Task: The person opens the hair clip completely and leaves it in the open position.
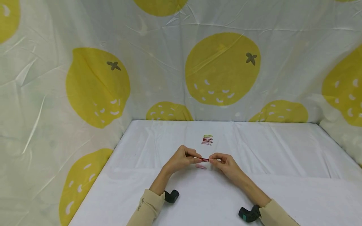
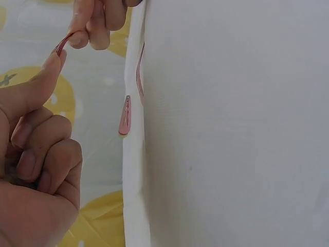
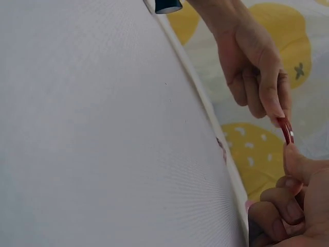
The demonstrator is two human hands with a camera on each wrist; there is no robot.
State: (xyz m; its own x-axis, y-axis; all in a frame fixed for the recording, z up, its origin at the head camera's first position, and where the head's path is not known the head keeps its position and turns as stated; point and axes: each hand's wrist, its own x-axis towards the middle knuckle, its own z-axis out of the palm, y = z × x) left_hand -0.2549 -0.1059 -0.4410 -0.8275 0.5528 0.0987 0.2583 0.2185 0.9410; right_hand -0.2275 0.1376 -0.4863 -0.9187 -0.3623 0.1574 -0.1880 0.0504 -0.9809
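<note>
A dark red snap hair clip (image 1: 205,159) is stretched between both hands above the table. My left hand (image 1: 182,159) pinches one end between thumb and finger, and my right hand (image 1: 227,166) pinches the other. From the right wrist, the red clip (image 3: 286,130) looks slightly bowed between the fingertips. Just below the hands in the head view, a pink hair clip (image 1: 200,166) lies on the white cloth. Farther back is a short column of several clips: a green clip (image 1: 208,136) at the top, red clips (image 1: 207,140) under it, and a pink one (image 1: 206,143) nearest me.
A white cloth (image 1: 282,150) covers the table. Behind and beside it hangs a pale curtain (image 1: 158,62) printed with yellow lemons. Dark wrist devices (image 1: 250,214) sit by both beige sleeves.
</note>
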